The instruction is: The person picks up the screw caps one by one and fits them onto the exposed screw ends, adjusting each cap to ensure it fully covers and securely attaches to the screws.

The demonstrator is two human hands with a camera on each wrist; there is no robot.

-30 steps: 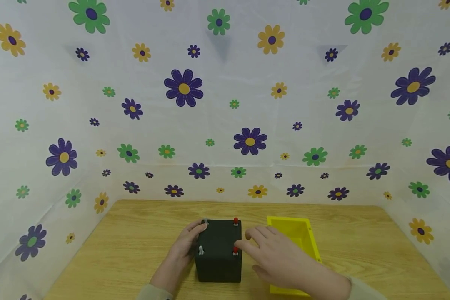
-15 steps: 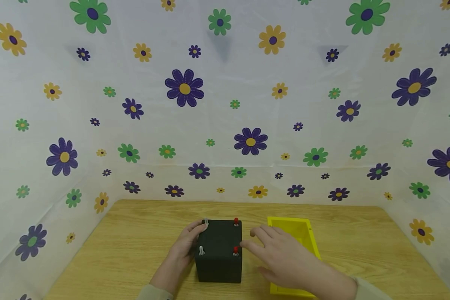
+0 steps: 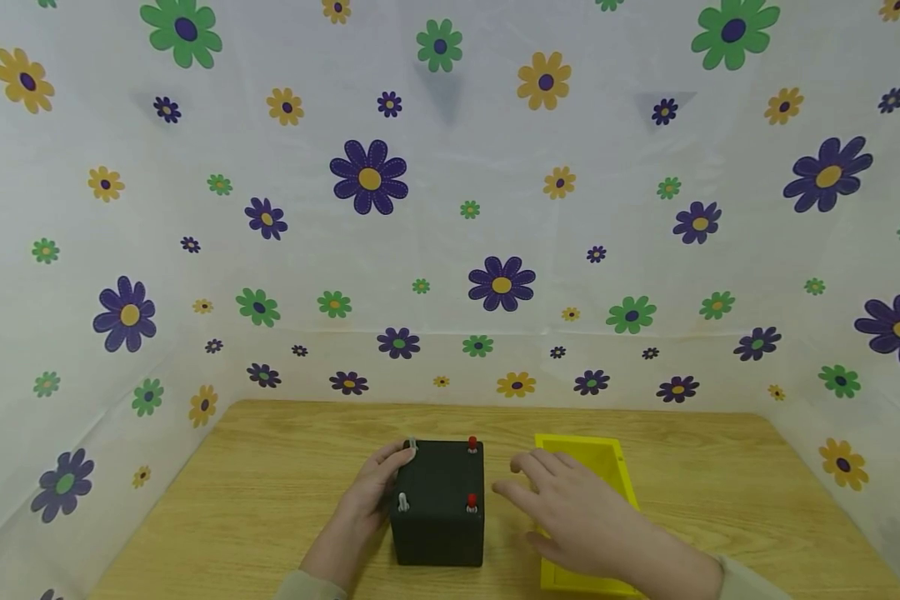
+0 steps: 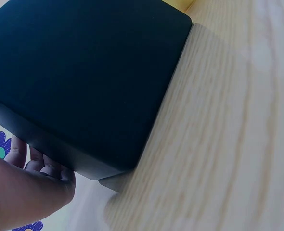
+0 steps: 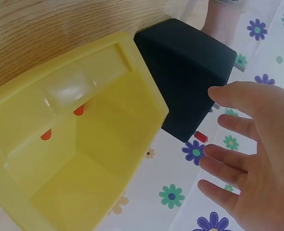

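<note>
A black box [image 3: 439,537] stands on the table with small toggle switches at its top corners. The right-hand pair has red caps, the nearer red-capped switch [image 3: 472,502] and the farther red-capped switch [image 3: 472,444]. On the left edge are a bare silvery switch [image 3: 402,502] and another at the far corner. My left hand [image 3: 366,493] grips the box's left side, thumb at the far left corner; its fingers lie along the wall in the left wrist view. My right hand [image 3: 577,512] hovers right of the box, fingers spread and loosely bent, holding nothing.
A yellow bin [image 3: 626,471] stands right of the box, partly covered by my right hand and forearm. Two orange-red spots show inside the bin [image 5: 154,86] in the right wrist view. A flowered white sheet [image 3: 450,208] surrounds the wooden table [image 3: 285,450].
My right hand has drawn back to the right, its fingertip leaving the nearer red-capped switch. The left hand and the box have stayed where they were.
</note>
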